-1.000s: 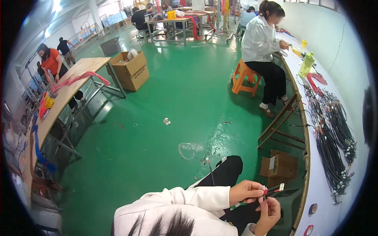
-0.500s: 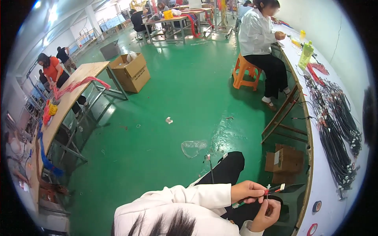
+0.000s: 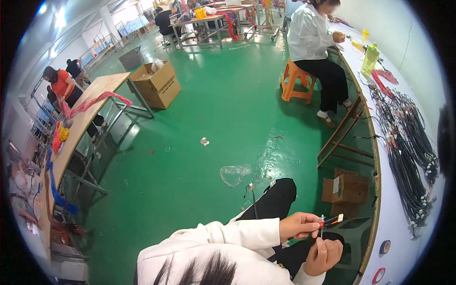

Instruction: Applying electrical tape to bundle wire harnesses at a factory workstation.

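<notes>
My left hand (image 3: 300, 226) is closed around a black cable (image 3: 328, 223) that has a white connector at its end and a bit of red by my fingertips. Just below it, my right hand (image 3: 324, 254) pinches a thin pale strip (image 3: 321, 233) that runs up to the cable. Whether the strip loops around the cable is too small to tell. Another cable end (image 3: 254, 199), dark with a small pale tip, sticks up beside my black-trousered knee (image 3: 273, 197).
On the white table (image 3: 387, 223) to my right lie bundles of black cables (image 3: 403, 166), a dark tape roll (image 3: 385, 247) and a red tape roll (image 3: 378, 275). Beneath it stands a cardboard box (image 3: 349, 189). A person in white sits farther along on an orange stool (image 3: 298, 80).
My right hand has shifted slightly right and now sits more upright, fingers curled on the strip. My left hand keeps its hold on the cable, and the view has tilted a little.
</notes>
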Demonstrator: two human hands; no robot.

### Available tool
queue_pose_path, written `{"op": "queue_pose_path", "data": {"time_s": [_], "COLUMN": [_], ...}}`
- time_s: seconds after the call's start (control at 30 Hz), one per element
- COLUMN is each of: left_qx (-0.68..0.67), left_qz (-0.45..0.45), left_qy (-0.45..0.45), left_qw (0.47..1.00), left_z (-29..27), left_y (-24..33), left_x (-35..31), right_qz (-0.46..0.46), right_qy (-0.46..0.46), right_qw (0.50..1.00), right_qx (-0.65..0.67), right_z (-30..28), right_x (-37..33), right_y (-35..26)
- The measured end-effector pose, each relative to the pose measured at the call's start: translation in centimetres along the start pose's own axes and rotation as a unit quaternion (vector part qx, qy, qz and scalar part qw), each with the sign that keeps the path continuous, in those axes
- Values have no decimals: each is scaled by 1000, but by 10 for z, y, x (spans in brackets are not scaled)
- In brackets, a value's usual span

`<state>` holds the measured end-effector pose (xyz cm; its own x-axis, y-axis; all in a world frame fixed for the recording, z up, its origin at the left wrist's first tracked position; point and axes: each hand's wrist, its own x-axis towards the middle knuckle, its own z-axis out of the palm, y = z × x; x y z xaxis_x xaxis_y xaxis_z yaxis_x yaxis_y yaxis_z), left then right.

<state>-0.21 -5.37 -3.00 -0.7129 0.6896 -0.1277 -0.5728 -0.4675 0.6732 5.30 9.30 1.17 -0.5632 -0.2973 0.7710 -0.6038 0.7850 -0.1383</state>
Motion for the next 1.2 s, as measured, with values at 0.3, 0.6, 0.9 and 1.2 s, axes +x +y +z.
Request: {"op": "queue_pose_path", "data": {"time_s": [0.3, 0.6, 0.9, 1.2], "left_qx": [-46, 35, 50, 138], "left_qz": [22, 120, 137, 196], "left_qy": [-52, 13, 35, 107], "left_qw": [997, 992, 989, 965], "left_z": [-5, -5, -9, 1], "left_y": [-5, 5, 2, 2], "left_x": [2, -12, -2, -6], "right_qz": [27, 2, 92, 216], "right_qy": [-21, -158, -109, -74], "right_qw": [967, 945, 950, 892], "right_qx": [253, 287, 279, 390], "right_z": [-8, -11, -6, 6], "right_x": [20, 30, 33, 18], "right_y": [6, 17, 1, 7]}}
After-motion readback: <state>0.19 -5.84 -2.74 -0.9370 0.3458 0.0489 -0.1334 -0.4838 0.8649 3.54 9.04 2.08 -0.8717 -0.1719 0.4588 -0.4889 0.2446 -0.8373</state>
